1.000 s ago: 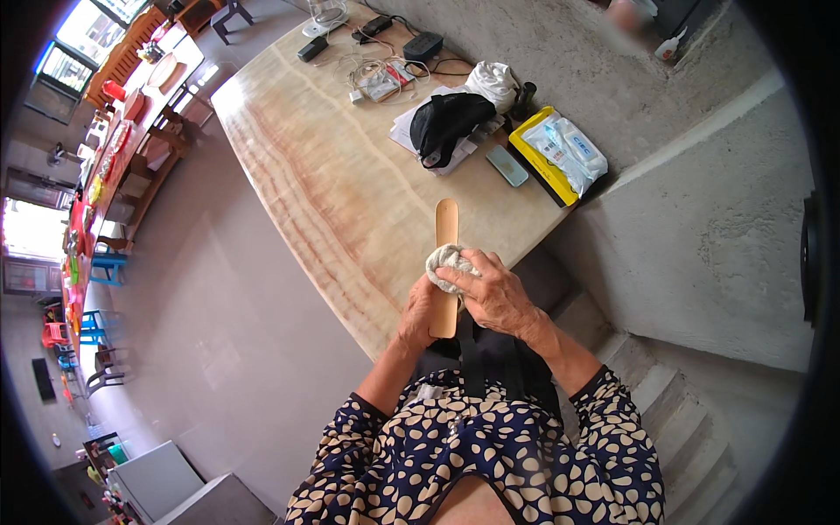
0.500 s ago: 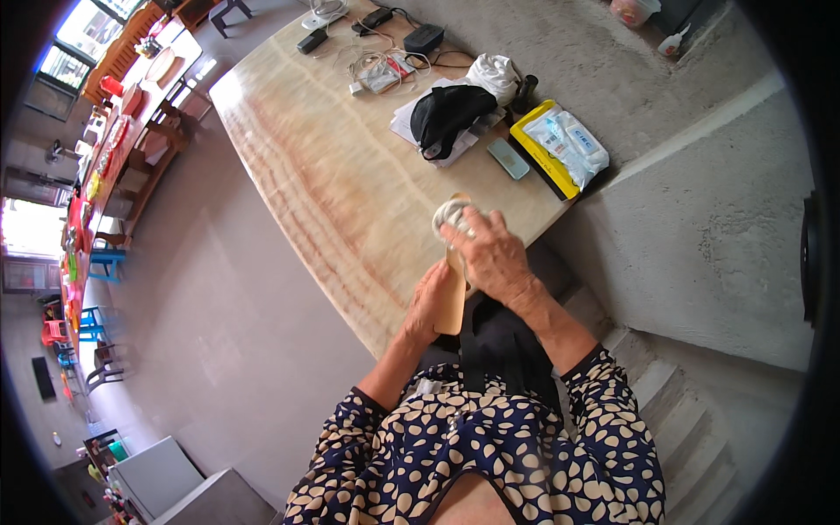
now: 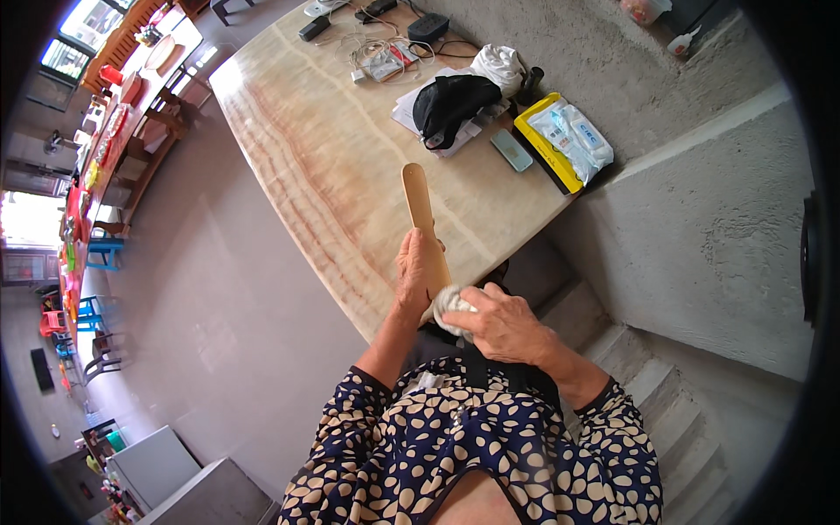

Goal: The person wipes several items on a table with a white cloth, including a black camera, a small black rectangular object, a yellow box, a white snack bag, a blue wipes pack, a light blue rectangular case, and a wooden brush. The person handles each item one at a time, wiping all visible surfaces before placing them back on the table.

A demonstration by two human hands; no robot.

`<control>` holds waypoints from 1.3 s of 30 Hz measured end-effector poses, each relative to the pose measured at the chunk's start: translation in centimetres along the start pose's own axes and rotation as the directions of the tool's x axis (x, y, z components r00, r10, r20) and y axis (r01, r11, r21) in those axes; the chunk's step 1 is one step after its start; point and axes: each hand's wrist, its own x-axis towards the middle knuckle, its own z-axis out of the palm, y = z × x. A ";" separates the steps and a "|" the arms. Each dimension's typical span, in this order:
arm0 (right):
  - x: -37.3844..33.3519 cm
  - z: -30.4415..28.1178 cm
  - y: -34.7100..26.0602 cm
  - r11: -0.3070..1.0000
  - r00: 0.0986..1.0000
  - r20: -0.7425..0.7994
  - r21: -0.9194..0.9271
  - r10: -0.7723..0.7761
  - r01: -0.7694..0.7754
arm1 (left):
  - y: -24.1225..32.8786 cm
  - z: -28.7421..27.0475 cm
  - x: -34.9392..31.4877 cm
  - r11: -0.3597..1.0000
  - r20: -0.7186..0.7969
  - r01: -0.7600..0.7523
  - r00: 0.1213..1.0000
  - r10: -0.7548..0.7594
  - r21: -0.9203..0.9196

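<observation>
My left hand is closed around the middle of a long, flat tan wooden strip. Its far end is rounded with a small hole and points away over the table. Bunched in my right hand is a white cloth, pressed against the strip's near end, close to my body. The cloth and my fingers hide that near end. Both hands are above the near corner of the marbled table.
On the table lie a black pouch on papers, a phone, a yellow packet with a white wipes pack, a white cloth bundle and tangled cables. Concrete steps stand on the right.
My right hand has drawn the cloth from the strip's far end back to its near end. The far end now shows uncovered, and my left hand has shifted slightly left and away from me.
</observation>
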 end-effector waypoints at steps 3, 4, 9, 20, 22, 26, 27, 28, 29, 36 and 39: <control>-0.3 -1.3 1.7 0.944 0.997 -0.070 0.326 -0.029 0.050 | 1.1 -0.2 0.1 0.999 0.097 -0.017 0.995 0.015 0.029; 0.1 -1.4 2.0 0.942 0.990 -0.127 0.336 0.061 -0.015 | 0.9 0.3 -0.1 0.998 0.083 0.011 0.997 -0.006 -0.064; 2.8 -0.3 1.2 0.981 0.946 -0.261 0.078 0.195 -0.180 | 0.9 2.8 -1.0 0.956 0.101 0.123 0.990 -0.100 -0.265; -1.5 -2.3 1.8 0.937 0.998 -0.010 0.344 0.065 -0.058 | 0.4 1.5 -1.9 0.973 0.163 0.230 0.961 -0.225 -0.014; -0.6 -1.9 1.7 0.973 0.961 -0.241 0.215 0.139 -0.087 | -0.4 2.4 -2.2 0.952 0.166 0.288 0.949 -0.268 -0.106; 1.1 0.0 3.0 0.994 0.941 -0.330 -0.042 0.078 -0.097 | 0.0 4.4 -5.0 0.960 0.100 0.252 0.959 -0.265 0.122; 1.5 -0.3 3.3 0.988 0.943 -0.317 -0.083 0.098 -0.131 | -0.6 3.5 -3.9 0.926 0.132 0.229 0.951 -0.278 0.300; 1.8 -0.8 3.7 0.984 0.937 -0.336 -0.110 0.096 -0.140 | -1.0 3.6 -4.0 0.952 0.177 0.229 0.948 -0.266 0.203; 2.1 -1.1 4.3 0.979 0.929 -0.356 -0.132 0.098 -0.154 | -1.1 4.0 -4.5 0.966 0.220 0.236 0.942 -0.254 0.108; 2.7 -3.7 9.4 0.954 0.854 -0.454 -0.026 0.254 -0.297 | 0.2 6.4 -4.6 0.912 0.194 0.320 0.907 -0.373 0.256; 1.9 -3.5 14.7 0.926 0.724 -0.581 0.179 0.372 -0.333 | -0.8 5.7 -3.9 0.906 0.265 0.267 0.894 -0.360 0.329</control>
